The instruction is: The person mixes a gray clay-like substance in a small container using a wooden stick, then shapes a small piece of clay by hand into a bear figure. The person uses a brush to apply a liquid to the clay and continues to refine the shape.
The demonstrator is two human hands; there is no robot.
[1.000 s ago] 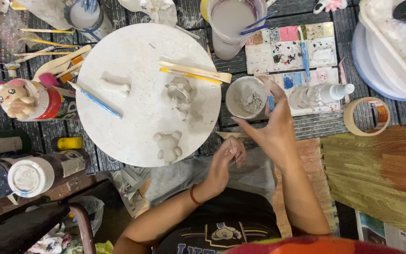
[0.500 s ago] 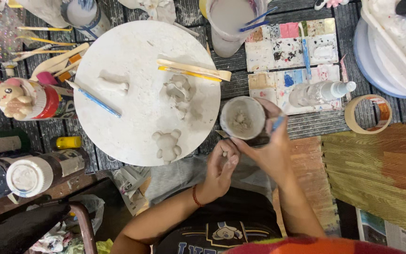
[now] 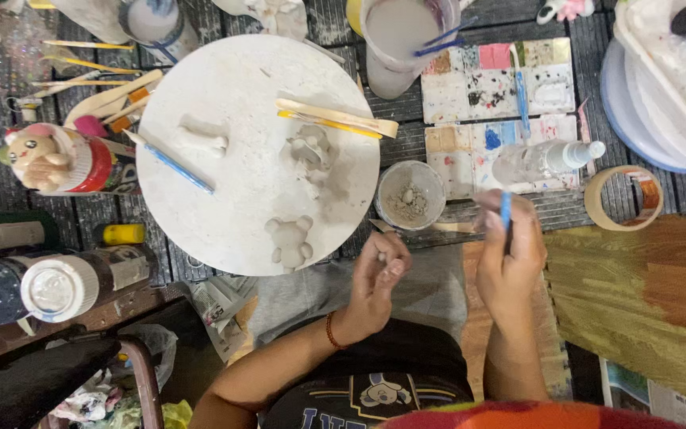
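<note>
Right hand (image 3: 508, 262) has drawn back from the small grey cup (image 3: 410, 195), lifting a blue tool (image 3: 506, 211) clear.
Fingers closed on that tool, it hovers just right of the cup; left hand (image 3: 376, 282) pinches a small pale clay bit (image 3: 382, 257) below the round white board (image 3: 257, 151). Left on the table (image 3: 406, 143), a red-banded jar with a doll top (image 3: 57, 160) and a white-capped bottle (image 3: 53, 287).

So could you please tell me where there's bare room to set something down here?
The round white board is bare along its near-left edge, left of the clay bear. The woven mat beyond the right hand is open. Around the palettes it's crowded.
</note>
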